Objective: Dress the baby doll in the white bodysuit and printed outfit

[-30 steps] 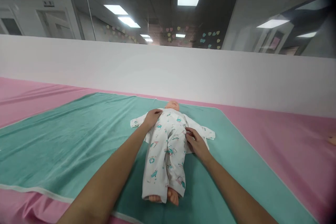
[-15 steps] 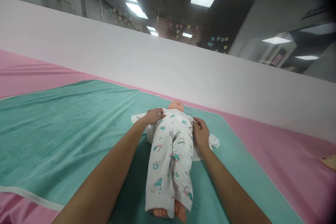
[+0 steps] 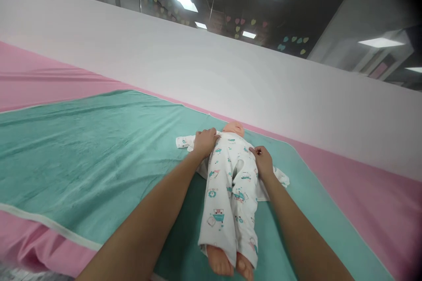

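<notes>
A baby doll (image 3: 234, 127) lies on its back with its head at the far end and its bare feet (image 3: 219, 261) towards me. It has white printed pants (image 3: 216, 193) on its legs, and the matching white top's sleeves (image 3: 186, 141) spread out to both sides. My left hand (image 3: 206, 141) is closed on the pants' waist at the left, fingers curled over the edge. At the right side of the waist, my right hand (image 3: 263, 160) pinches the pants' edge between thumb and fingers. The doll's arms are hidden.
Under the doll is a green cloth (image 3: 99, 149) with a white border, laid over a pink sheet (image 3: 356, 175). A white wall panel (image 3: 204, 70) rises behind, with glass above it reflecting ceiling lights.
The pants have ridden up, so more of the doll's feet shows below the cuffs. Both hands stay at the waist. The whole scene has shifted right in view.
</notes>
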Demonstrator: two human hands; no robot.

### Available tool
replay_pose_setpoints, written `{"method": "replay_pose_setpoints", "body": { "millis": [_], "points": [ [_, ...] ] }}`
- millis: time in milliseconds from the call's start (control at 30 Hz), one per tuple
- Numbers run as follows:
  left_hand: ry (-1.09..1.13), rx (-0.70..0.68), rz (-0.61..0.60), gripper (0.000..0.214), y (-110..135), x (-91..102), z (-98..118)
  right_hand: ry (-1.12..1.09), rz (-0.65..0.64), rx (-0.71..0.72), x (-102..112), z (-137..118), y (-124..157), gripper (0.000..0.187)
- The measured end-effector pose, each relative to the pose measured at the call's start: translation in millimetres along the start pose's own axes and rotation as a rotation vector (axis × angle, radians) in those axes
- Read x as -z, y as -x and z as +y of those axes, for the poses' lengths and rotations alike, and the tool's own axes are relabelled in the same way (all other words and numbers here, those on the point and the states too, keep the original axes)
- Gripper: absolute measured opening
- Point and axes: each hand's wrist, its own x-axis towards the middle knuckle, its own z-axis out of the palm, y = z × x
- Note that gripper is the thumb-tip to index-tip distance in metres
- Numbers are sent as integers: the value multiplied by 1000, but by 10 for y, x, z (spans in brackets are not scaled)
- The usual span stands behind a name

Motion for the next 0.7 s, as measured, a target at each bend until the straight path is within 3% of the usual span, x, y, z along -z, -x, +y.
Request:
{"method": "replay_pose_setpoints", "body": {
  "millis": [167, 300, 400, 500, 600, 700],
  "points": [
    [-15, 2, 74, 27, 127, 28, 6, 78, 74, 77, -77, 49, 141, 31],
    [-88, 137, 158, 32, 275, 74, -79, 131, 65, 136, 52, -16, 410, 26],
    [-126, 229, 165, 39, 358, 100, -158, 369, 75, 107, 183, -68, 535, 22],
    [0, 283, 173, 36, 371, 113, -211, 644, 21, 95, 262, -99, 579, 19],
    [118, 295, 182, 27, 334, 133, -210, 690, -40, 130, 285, -112, 587, 16],
    [234, 282, 184, 27, 298, 174, -130, 702, 44, 151, 297, -98, 571, 19]
  ]
}}
